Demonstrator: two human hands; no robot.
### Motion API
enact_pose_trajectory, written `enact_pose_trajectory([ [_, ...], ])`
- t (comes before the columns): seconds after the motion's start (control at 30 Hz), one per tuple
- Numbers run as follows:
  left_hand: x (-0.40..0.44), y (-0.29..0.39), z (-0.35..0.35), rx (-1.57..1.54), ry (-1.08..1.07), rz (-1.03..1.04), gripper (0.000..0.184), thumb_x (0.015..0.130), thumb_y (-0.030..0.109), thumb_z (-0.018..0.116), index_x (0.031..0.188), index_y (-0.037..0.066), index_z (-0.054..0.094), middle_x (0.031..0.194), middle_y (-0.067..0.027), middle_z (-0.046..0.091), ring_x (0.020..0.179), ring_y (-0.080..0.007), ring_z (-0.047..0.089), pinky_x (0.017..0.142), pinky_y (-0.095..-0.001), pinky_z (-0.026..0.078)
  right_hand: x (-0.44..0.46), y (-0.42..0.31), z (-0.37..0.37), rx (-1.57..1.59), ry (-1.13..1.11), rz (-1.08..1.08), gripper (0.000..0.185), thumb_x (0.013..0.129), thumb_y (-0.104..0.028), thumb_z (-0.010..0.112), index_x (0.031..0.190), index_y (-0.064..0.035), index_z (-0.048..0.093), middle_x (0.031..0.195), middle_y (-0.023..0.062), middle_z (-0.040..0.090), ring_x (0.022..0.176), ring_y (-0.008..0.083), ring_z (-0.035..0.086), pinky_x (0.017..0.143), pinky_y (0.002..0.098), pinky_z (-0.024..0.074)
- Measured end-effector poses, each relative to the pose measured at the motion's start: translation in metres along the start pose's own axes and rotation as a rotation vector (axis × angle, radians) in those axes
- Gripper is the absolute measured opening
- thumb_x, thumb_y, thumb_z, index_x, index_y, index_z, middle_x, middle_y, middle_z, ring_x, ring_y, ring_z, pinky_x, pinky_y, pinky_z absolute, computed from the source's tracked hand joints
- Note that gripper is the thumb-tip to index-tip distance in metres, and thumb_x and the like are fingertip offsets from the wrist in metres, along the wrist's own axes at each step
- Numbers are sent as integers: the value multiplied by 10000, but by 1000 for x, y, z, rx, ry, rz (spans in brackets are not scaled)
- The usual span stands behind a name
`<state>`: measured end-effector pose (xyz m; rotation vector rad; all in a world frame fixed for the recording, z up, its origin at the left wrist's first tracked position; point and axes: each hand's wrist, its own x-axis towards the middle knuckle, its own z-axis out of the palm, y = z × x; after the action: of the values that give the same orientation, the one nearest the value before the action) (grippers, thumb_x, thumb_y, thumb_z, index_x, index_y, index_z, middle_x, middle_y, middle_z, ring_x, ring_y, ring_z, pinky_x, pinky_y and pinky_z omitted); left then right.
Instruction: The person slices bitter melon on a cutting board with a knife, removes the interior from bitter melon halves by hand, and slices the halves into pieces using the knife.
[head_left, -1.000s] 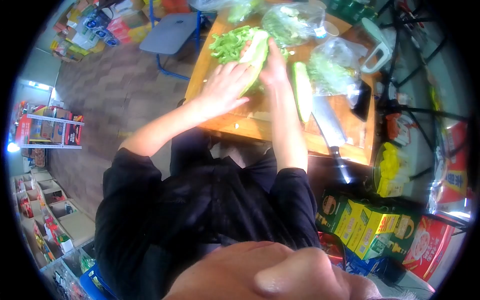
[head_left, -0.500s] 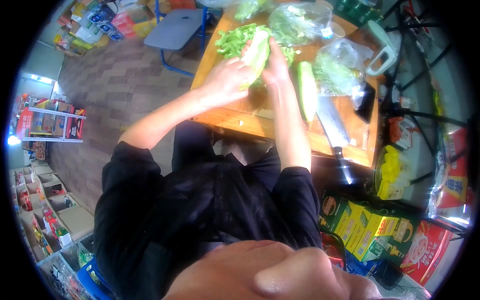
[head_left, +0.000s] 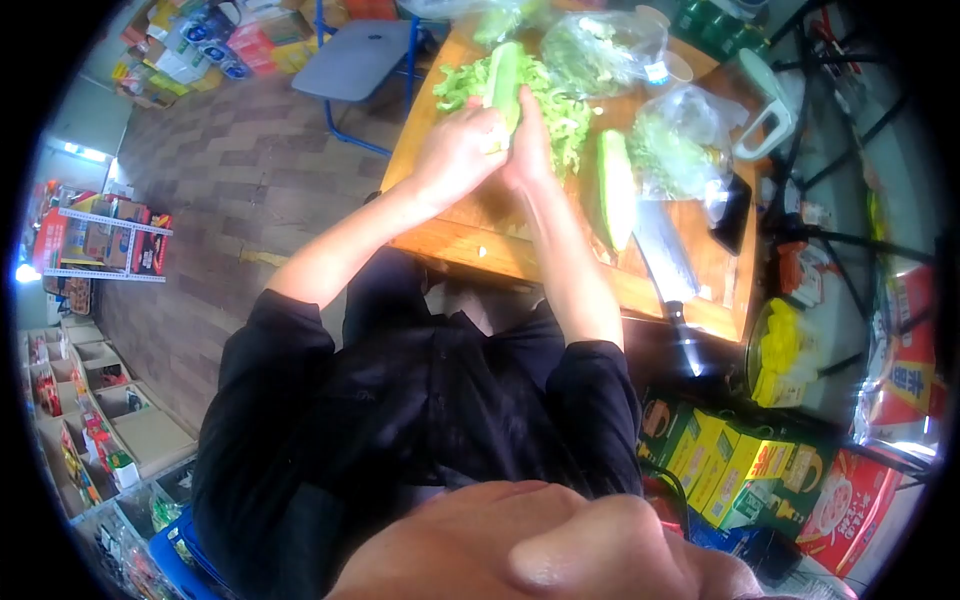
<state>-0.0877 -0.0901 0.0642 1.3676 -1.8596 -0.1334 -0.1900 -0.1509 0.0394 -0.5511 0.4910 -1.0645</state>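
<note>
Now L hand (head_left: 458, 150) & R hand (head_left: 528, 148) both have fingers wrapped round the long green veg (head_left: 506, 85), up over the worktop (head_left: 465, 218) by leafy greens (head_left: 568, 125), knife (head_left: 664, 255) lying R.

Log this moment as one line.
left hand: holding vegetable | right hand: holding vegetable | greens: on table | knife: on table, handle past edge | second vegetable: beside knife

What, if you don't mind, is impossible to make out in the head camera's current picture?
In the head view:
- Lower end of the held vegetable: covered by the left hand.
- Whether that hand grips a tool: hidden by its closed fist.
- Chair's upper part: cut off by the top edge.
- Print on shelf packages: too small.
</note>
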Motion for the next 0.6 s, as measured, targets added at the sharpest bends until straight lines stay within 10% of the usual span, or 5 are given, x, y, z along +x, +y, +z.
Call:
enact_pose_trajectory([
  [0.37, -2, -12, -6, -329, -96, -33, 201, 872, 199, 720, 917, 29, 622, 774, -50, 592, 649, -166, 578, 582, -314, 466, 2, 0, -3, 100, -91, -3, 557, 1054, -445, 317, 1295, 39, 451, 1034, 194, 652, 943, 289, 653, 874, 433, 553],
  [0.43, 1, -1, -13, -744, -231, -404, 152, 945, 211, 657, 925, 62, 635, 757, 25, 556, 595, -55, 493, 495, -226, 388, -1, -5, 2, 153, -72, -2, 573, 1050, -472, 291, 1267, 24, 480, 1011, 176, 647, 953, 288, 646, 908, 454, 530],
  [0.6, 45, 4, -32, -994, -159, -507, 175, 979, 250, 620, 962, 77, 592, 768, 25, 568, 569, -21, 466, 455, -153, 345, -2, -13, 5, 312, 25, -105, 585, 1016, -516, 261, 1177, -28, 542, 956, 128, 647, 894, 247, 632, 820, 394, 521],
])
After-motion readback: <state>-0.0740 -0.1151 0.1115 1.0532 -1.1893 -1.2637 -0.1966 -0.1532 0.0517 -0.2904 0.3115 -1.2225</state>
